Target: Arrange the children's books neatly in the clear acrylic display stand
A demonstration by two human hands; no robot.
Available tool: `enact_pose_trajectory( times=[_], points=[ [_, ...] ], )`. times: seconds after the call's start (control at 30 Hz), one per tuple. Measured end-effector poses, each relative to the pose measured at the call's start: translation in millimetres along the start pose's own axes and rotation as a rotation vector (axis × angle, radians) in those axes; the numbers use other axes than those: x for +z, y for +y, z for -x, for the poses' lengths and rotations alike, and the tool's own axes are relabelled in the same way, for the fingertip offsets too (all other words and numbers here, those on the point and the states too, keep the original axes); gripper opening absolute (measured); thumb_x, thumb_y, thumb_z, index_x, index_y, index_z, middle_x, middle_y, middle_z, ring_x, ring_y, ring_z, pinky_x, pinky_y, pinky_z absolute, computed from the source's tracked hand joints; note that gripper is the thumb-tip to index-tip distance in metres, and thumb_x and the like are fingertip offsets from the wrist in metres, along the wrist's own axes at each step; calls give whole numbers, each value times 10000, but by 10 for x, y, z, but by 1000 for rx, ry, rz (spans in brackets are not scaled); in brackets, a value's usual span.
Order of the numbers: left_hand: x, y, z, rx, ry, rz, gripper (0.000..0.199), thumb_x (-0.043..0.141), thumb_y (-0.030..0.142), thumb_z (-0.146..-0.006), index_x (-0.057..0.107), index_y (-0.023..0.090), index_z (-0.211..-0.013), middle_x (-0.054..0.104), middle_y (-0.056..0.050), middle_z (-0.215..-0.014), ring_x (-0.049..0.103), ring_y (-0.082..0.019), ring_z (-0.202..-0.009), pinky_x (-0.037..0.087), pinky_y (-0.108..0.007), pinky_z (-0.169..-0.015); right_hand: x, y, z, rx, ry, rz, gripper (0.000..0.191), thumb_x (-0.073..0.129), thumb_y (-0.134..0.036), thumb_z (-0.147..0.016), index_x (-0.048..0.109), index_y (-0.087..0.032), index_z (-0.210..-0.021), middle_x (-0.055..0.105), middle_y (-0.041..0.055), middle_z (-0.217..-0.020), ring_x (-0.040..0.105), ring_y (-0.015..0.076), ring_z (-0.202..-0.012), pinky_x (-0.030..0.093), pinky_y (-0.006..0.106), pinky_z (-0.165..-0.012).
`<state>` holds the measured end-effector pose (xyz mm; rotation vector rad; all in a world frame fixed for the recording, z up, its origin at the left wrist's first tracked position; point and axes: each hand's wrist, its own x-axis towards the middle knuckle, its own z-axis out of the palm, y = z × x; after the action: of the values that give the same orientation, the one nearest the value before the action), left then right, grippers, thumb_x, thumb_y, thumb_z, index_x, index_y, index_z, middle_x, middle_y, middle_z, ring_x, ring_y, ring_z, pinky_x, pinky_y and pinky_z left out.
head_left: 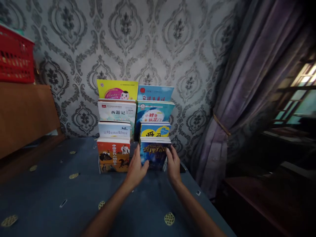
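A dark blue book (153, 158) with gold lettering stands upright at the front right of two columns of books. My left hand (137, 164) is at its left edge, fingers along the side and thumb over the lower front cover. At the right edge, my right hand (173, 163) grips it with its fingertips at the upper corner. Directly behind stands a yellow and blue book (155, 130). To the left is an orange book (114, 154) in the front row, with a pale blue book (114, 129) behind it.
Farther back rise a white book (117, 110), a yellow book (117, 89), a teal book (155, 112) and a light blue book (155, 92). Dark blue patterned cloth (81, 197) covers the surface. A red basket (16, 56) sits on a brown wooden box (27, 115); a curtain (222, 131) hangs right.
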<state>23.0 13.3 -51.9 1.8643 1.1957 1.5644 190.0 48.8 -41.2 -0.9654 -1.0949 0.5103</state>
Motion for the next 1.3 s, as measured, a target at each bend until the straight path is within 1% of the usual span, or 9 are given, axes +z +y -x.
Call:
enact_pose_trajectory(
  times=[0.17,0.3,0.43,0.53,0.6,0.73,1.0,1.17,1.3],
  points=[
    [-26,16,8,-15,-27,-46,832,548,278,-878,183,113,-1607,298,-183,-1661,282,-298,-1546,256,-485,-1261,-25,-11,-4,-23,-37,9,647,551,-606,-877,660,-151,-1323,667,146,-1378,573,305,-1318,421,476,-1140],
    [-154,5,177,-41,-83,-114,811,536,277,-906,166,116,-1610,265,-185,-1674,254,-293,-1556,290,-479,-1252,-239,91,-1,-48,-35,109,645,491,-591,-914,624,-134,-1350,642,167,-1403,582,301,-1310,430,487,-1134],
    [-373,-53,618,19,-171,-225,694,432,241,-975,174,172,-1615,266,-153,-1681,254,-263,-1556,300,-485,-1252,-653,289,-42,-125,-67,541,609,470,-501,-933,547,-128,-1409,587,191,-1450,538,315,-1352,403,508,-1151],
    [-547,-105,1023,54,-266,-316,695,413,187,-974,166,216,-1623,276,-122,-1682,281,-251,-1547,321,-481,-1248,-872,366,-81,-31,-210,1004,673,553,-414,-900,446,-77,-1473,474,242,-1537,422,351,-1450,359,498,-1173],
    [-637,-145,1265,72,-317,-374,714,395,141,-969,145,246,-1630,281,-103,-1682,296,-240,-1541,347,-470,-1238,-912,362,-92,79,-330,1204,750,593,-416,-893,375,-53,-1512,457,261,-1541,426,365,-1444,375,473,-1146],
    [-680,-245,1591,126,-433,-470,759,359,72,-942,138,291,-1634,254,-67,-1692,309,-232,-1536,397,-467,-1210,-826,308,-73,168,-474,1350,744,595,-454,-916,376,-71,-1515,583,240,-1413,548,361,-1319,423,436,-1050],
    [-545,-536,1749,144,-312,-572,738,346,39,-905,282,282,-1599,323,-78,-1667,410,-232,-1488,442,-444,-1177,-691,190,-155,98,-502,1492,623,594,-415,-918,491,-99,-1444,647,253,-1277,609,367,-1225,430,411,-960],
    [-587,-652,1780,147,-258,-621,687,372,71,-928,331,291,-1577,399,-82,-1631,442,-234,-1468,446,-433,-1171,-737,173,-188,64,-534,1497,622,590,-425,-907,514,-95,-1429,657,268,-1248,631,385,-1196,447,420,-922],
    [-587,-682,1772,135,-195,-666,640,401,73,-915,439,279,-1519,531,-100,-1534,565,-238,-1366,506,-397,-1111,-799,266,-154,-3,-493,1483,612,545,-431,-932,516,-90,-1439,658,260,-1237,630,379,-1190,459,426,-921]
  ],
)
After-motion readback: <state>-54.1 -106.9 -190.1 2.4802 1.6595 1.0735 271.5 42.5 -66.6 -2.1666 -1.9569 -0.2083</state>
